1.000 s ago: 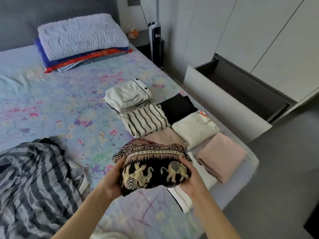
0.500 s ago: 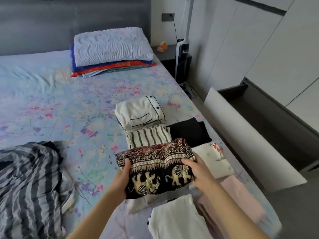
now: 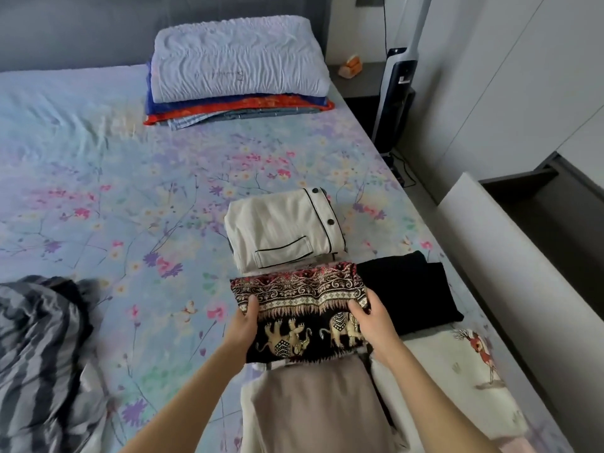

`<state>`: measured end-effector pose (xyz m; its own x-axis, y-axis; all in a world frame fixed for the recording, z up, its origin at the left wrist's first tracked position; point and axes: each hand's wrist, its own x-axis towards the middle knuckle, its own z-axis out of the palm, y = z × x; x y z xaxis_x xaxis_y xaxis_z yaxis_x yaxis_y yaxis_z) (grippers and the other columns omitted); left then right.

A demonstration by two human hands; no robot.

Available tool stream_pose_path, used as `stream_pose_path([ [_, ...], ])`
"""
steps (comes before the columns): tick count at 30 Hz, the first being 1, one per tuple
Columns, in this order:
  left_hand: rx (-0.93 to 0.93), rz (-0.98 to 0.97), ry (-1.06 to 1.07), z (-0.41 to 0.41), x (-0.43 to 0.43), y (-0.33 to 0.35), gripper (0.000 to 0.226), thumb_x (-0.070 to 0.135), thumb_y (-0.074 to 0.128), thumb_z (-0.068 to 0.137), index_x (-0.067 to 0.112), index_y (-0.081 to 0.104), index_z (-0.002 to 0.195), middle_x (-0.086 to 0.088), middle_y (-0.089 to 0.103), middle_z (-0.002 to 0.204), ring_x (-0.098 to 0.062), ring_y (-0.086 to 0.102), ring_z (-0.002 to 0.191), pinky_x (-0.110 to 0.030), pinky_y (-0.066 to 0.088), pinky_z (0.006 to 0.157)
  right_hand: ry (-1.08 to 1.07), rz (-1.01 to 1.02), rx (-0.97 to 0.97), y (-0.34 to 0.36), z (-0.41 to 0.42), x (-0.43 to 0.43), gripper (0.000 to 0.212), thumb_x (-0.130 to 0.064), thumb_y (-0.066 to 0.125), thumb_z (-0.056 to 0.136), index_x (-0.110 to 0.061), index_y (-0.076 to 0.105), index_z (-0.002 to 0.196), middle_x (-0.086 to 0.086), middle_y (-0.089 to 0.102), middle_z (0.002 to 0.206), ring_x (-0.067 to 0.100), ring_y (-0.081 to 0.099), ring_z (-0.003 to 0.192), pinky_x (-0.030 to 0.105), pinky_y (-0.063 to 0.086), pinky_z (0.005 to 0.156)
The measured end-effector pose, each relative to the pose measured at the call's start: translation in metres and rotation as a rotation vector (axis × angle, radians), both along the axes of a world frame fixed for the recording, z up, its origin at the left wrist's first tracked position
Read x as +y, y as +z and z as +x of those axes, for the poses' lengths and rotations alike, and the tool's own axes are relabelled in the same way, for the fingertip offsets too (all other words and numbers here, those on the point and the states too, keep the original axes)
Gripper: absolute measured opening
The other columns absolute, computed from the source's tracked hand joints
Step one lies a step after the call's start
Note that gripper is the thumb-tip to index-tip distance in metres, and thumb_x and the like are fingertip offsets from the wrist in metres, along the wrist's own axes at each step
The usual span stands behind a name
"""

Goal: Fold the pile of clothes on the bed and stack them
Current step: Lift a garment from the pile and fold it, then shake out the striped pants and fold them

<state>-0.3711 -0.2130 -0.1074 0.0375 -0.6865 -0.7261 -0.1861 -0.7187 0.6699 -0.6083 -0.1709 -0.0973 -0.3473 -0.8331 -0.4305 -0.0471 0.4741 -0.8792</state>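
A folded black garment with an elephant print [image 3: 300, 308] lies over the striped folded piece, which it now hides. My left hand [image 3: 243, 325] grips its left edge and my right hand [image 3: 372, 322] grips its right edge. Just behind it sits a folded cream pyjama top with black piping [image 3: 281, 230]. A folded black garment [image 3: 408, 292] lies to its right, a beige folded piece [image 3: 320, 403] in front, and a white one with a deer print [image 3: 457, 380] at the front right. An unfolded grey striped garment [image 3: 39, 348] is heaped at the left.
The floral bed sheet [image 3: 130, 207] spreads to the left and back. A pillow on folded bedding [image 3: 238, 70] sits by the headboard. An open drawer [image 3: 523, 256] juts out beside the bed at right. A vacuum [image 3: 395, 93] stands by the nightstand.
Both hands carried the elephant-print garment forward from near the bed's front edge and set it down over the striped folded piece, in front of the cream pyjama top.
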Motion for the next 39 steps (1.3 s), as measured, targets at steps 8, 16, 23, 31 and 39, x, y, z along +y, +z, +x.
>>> stream_pose_path([
  [8,-0.897,-0.801,-0.378,-0.017,0.019,0.009,0.051,0.037,0.044,0.095,0.018,0.038,0.142,-0.015,0.053,0.131,-0.038,0.048,0.122,-0.051,0.035,0.101,0.066,0.029,0.461,-0.047,0.005,-0.013,0.035,-0.024,0.039,0.101,-0.007,0.049,0.131,0.001,0.062,0.115,0.022,0.059,0.109,0.027,0.043,0.086],
  [16,-0.912,-0.564,-0.892,-0.053,0.003,-0.052,0.053,0.054,0.029,0.088,0.039,0.044,0.137,-0.014,0.041,0.146,-0.04,0.037,0.134,-0.069,0.034,0.097,0.137,-0.17,1.313,-0.022,0.028,-0.039,0.045,-0.037,0.041,0.099,-0.02,0.046,0.14,0.014,0.054,0.136,0.035,0.05,0.124,0.052,0.032,0.105],
  [23,-0.733,-0.515,-0.84,-0.05,-0.006,-0.057,0.059,0.061,-0.005,0.084,0.055,0.004,0.142,0.003,-0.008,0.159,-0.024,-0.016,0.145,-0.061,0.003,0.112,0.722,0.247,1.137,-0.06,0.033,-0.044,0.072,-0.059,-0.012,0.092,-0.036,0.027,0.148,0.008,0.027,0.156,0.034,0.029,0.141,0.058,0.029,0.11],
  [31,-0.425,-0.535,-0.552,0.078,0.035,0.01,0.039,0.037,0.039,0.1,0.039,0.041,0.138,0.018,0.025,0.15,-0.007,0.012,0.144,-0.029,0.015,0.115,0.502,-0.064,1.345,0.02,0.11,-0.021,0.056,-0.041,0.022,0.097,-0.015,0.058,0.13,0.017,0.056,0.133,0.037,0.054,0.122,0.057,0.023,0.111],
  [39,-0.899,-0.243,-0.42,0.285,0.147,0.024,0.036,0.027,0.055,0.091,0.019,0.059,0.126,0.0,0.058,0.128,-0.023,0.051,0.119,-0.031,0.042,0.095,1.012,-0.284,0.843,0.041,0.292,0.04,0.034,-0.023,0.037,0.095,-0.011,0.065,0.111,0.003,0.065,0.107,0.025,0.062,0.097,0.035,0.048,0.085],
])
